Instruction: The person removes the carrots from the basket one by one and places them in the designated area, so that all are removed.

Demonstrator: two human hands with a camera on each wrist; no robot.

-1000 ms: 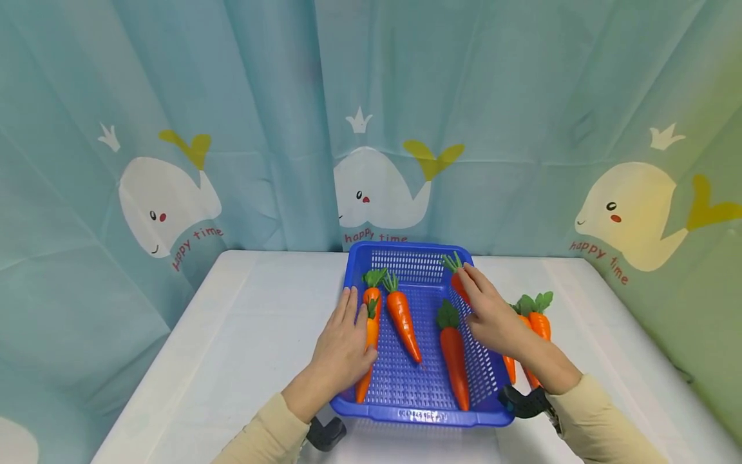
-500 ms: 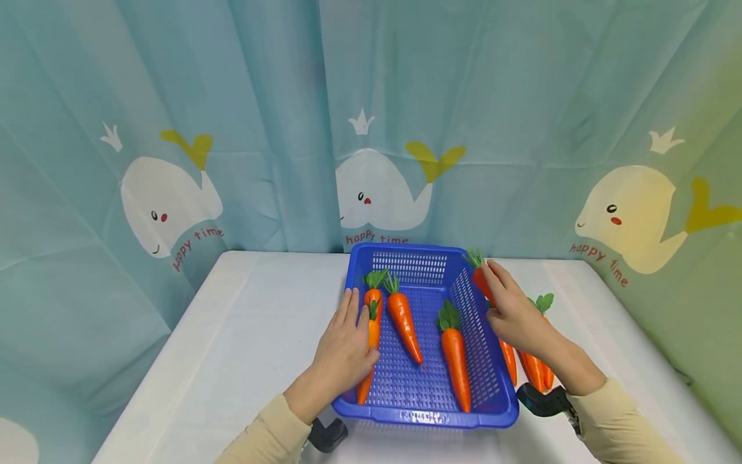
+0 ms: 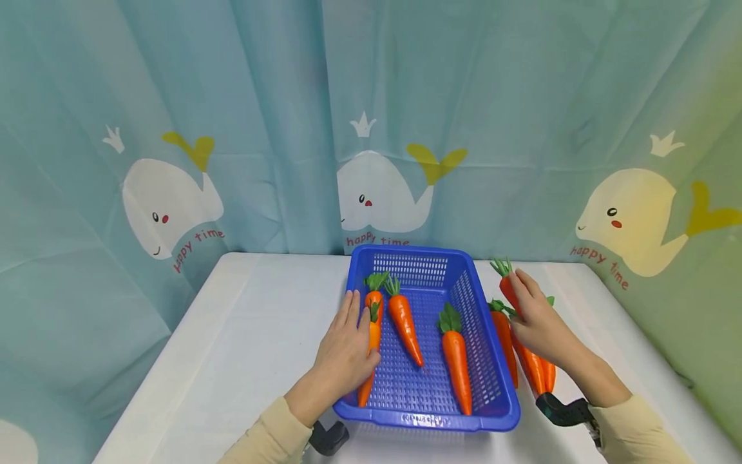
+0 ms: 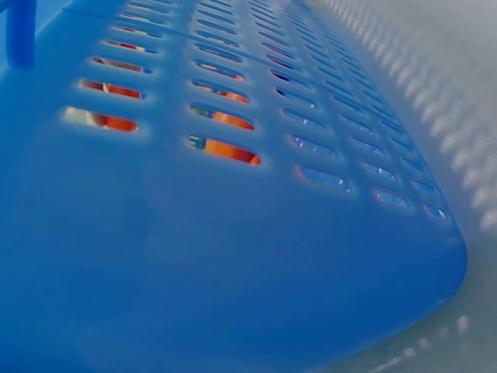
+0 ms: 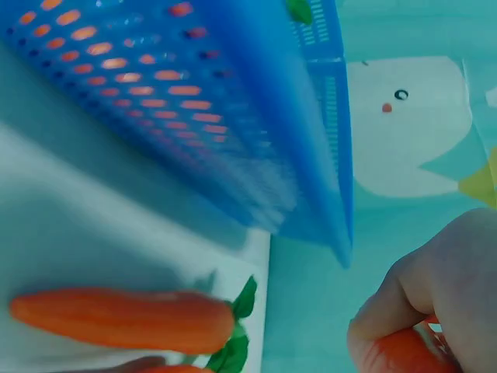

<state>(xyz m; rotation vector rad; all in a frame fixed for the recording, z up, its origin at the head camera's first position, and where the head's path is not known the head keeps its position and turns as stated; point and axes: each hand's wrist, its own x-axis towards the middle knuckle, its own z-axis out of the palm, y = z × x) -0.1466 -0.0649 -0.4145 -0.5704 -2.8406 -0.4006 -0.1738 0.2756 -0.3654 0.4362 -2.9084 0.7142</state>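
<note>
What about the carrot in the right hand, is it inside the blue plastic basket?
No, in the head view the right hand holds the carrot right of the blue plastic basket.

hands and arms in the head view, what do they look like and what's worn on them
Both arms wear plain beige sleeves. The left hand and right hand are bare, with no gloves. A black, curved device sits at each wrist.

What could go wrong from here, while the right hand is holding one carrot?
If lowered, the held carrot in the right hand might bump the carrots beside the basket, which lie close together. The left hand is at the basket's left side; a push there could shift the basket.
</note>
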